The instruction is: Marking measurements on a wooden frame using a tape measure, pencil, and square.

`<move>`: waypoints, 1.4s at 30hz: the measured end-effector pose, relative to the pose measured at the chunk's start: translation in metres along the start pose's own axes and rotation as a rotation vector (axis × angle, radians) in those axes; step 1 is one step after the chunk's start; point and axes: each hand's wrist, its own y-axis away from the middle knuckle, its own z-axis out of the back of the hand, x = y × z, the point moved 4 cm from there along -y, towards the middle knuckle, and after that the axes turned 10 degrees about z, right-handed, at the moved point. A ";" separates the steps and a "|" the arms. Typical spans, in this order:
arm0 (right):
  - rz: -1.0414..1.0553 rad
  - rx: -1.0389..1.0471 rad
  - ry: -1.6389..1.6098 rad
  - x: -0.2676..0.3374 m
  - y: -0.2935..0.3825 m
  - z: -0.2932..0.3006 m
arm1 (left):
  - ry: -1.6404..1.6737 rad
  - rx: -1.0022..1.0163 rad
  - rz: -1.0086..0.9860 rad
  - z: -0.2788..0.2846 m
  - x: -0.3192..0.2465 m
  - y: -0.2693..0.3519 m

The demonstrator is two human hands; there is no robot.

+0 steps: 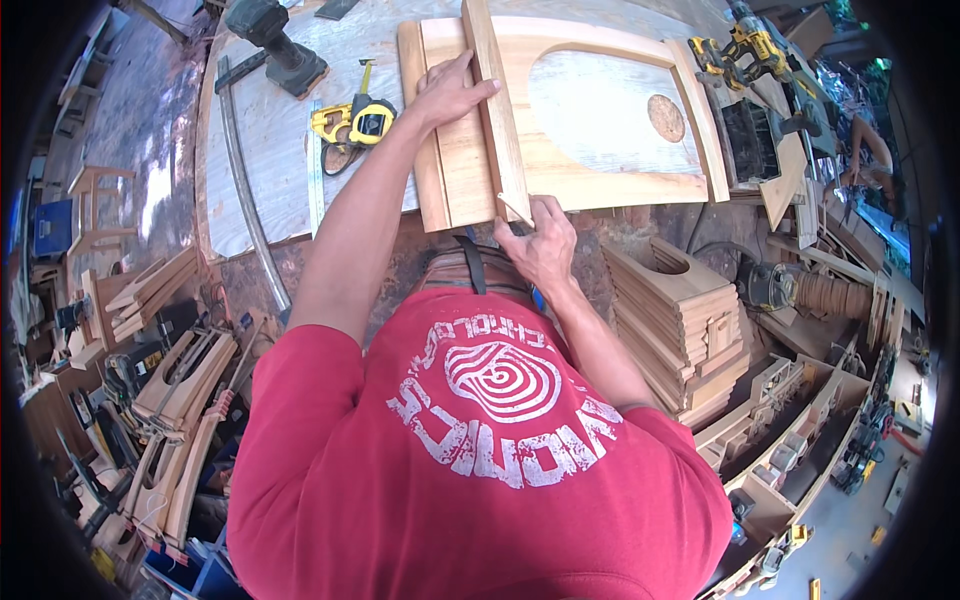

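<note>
A wooden panel (465, 172) with a large rounded cutout lies on the workbench before me. Across it runs a long square-edged wooden bar (495, 112). My left hand (452, 94) spreads over the panel's left part, its thumb on the bar and its index finger along the bar's side. At the bar's near end, my right hand (541, 238) pinches a thin pale stick (515, 209), perhaps a pencil, slanting over the bar. Left of the panel are a yellow and black tape measure (373, 122) with its blade partly out, and a yellow tool (330, 124).
A cordless power tool (281, 52) and a metal bar clamp (244, 172) are on the bench's left side. DeWalt-style drills (754, 45) sit at far right. Stacked wooden panels (671, 322) rise beside my right arm. Wooden parts (180, 367) crowd the left. Another person's arm (870, 146) shows at far right.
</note>
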 end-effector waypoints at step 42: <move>-0.020 0.066 0.017 -0.005 0.000 0.004 | -0.015 -0.037 0.020 0.005 -0.008 0.007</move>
